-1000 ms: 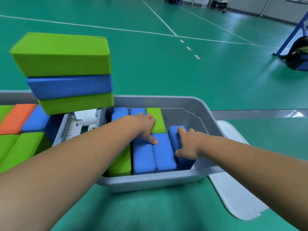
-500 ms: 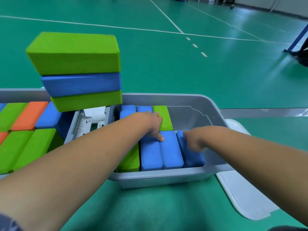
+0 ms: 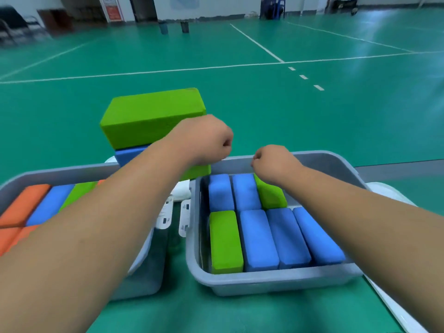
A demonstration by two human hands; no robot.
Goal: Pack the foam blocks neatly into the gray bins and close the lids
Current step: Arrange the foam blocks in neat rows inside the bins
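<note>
Room: sports hall, green floor (image 3: 240,97) with white court lines; green table (image 3: 216,313) near.
Blocks in right bin: right bin (image 3: 276,282) holds two rows. Near row is a green block (image 3: 224,241) plus three blue, side by side and touching. Far row is two blue and an askew green block (image 3: 271,195).
Spare stack: loose stack (image 3: 151,116), green on blue on green, stands beyond the gap between the bins.
Left bin: left bin (image 3: 60,170) is packed with orange, blue and green blocks.
Left grip: left grip (image 3: 206,140) is curled into a fist in the air in front of the stack, nothing in it that shows.
Right grip: right grip (image 3: 274,164) is likewise clenched over the far row, touching no block.
Handling: foam is likely light, soft and non-slip. Take a block by its long sides; press flat to seat it.
Room: far-right corner of the right bin looks open, partly hidden by the forearm. Bin walls are close, so lower blocks straight in.
Lids: white lid (image 3: 389,192) lies right of the right bin; both bins are open.
</note>
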